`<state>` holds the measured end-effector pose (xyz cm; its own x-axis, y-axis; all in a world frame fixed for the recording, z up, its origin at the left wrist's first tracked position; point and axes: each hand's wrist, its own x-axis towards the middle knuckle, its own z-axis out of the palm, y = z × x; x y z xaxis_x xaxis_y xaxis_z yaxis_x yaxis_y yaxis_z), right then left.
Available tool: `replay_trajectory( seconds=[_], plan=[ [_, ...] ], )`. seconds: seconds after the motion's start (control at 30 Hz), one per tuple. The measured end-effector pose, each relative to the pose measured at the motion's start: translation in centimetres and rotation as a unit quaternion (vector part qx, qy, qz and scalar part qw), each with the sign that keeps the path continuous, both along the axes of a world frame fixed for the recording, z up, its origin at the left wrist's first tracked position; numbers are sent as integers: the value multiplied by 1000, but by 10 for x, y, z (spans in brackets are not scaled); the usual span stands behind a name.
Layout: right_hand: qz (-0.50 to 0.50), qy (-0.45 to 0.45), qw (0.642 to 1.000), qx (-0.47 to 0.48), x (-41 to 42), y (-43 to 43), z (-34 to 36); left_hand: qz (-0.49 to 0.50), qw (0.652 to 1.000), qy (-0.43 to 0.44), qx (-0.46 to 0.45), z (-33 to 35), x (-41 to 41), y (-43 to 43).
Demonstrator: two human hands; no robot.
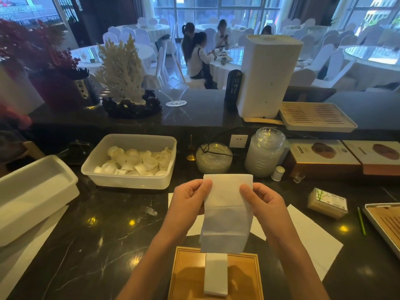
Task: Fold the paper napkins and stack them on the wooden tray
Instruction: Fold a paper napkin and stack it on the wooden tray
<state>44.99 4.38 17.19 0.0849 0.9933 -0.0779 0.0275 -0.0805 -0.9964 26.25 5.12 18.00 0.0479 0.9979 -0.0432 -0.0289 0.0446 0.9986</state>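
Observation:
I hold a white paper napkin (227, 213) upright in the air above the counter. My left hand (190, 198) pinches its upper left edge and my right hand (262, 200) pinches its upper right edge. The napkin hangs down with two crease lines across it. Below it lies the wooden tray (188, 276), with a narrow stack of folded napkins (216, 274) on its middle. The hanging napkin's lower edge hides the top of that stack.
White paper sheets (309, 232) lie on the dark marble counter under my arms. A plastic tub of small white cups (132, 161) stands behind, a white box (32, 195) at left, glass jars (265, 151) and a tissue pack (328, 202) at right, a slatted tray (385, 226) at the right edge.

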Motion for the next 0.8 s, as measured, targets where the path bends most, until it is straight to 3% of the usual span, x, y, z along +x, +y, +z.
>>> replay_trajectory(
  seconds=[0.43,0.8],
  plan=[
    [4,10,1000,-22,1,-1,-2,27,1000,-2,11,0,4,0],
    [-16,49,998,-18,5,4,2,-18,1000,17,-17,-8,6,-7]
  ],
)
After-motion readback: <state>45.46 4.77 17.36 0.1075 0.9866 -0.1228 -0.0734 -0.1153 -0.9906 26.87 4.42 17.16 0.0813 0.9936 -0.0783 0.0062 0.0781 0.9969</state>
